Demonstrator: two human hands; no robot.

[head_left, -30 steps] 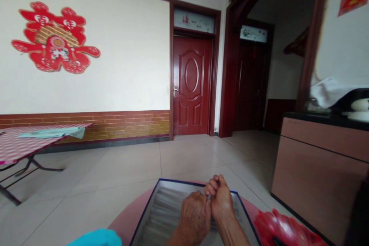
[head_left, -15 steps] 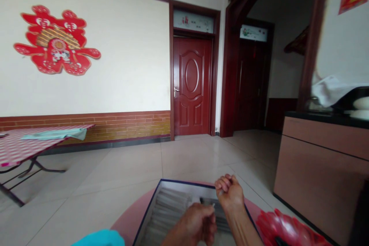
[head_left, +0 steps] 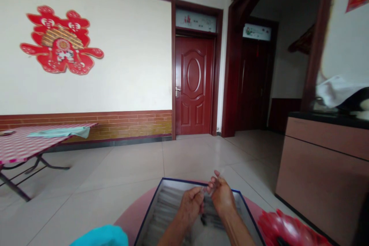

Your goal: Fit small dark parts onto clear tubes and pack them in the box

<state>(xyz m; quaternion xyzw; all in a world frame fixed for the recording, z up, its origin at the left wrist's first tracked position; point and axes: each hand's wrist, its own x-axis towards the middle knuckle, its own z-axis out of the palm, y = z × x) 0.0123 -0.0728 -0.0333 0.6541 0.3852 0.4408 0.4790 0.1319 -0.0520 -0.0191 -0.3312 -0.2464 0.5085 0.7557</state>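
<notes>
My left hand (head_left: 190, 203) is closed in a pinch over the middle of a shallow box with a blue rim (head_left: 184, 180). A thin object with a dark end (head_left: 203, 219) shows below its fingers; its kind is unclear. Beside it, my right hand (head_left: 222, 196) has its palm turned up and fingers curled, slightly blurred. Something small and translucent (head_left: 203, 189) shows between the fingertips of both hands. Inside the box lie rows of thin, clear-looking pieces (head_left: 164, 207) on the left, and darker slim ones (head_left: 211, 209) partly hidden under my hands.
The box rests on a round pink surface (head_left: 129, 215). A red plastic bag (head_left: 288, 226) lies to the right and a bright blue item (head_left: 100, 236) to the left. A cabinet (head_left: 323, 169) stands at right, a folding table with checked cloth (head_left: 17, 146) at left.
My hands were together, then parted as the right hand moved right and the left lower. Now they have come close again, fingertips nearly meeting over the box.
</notes>
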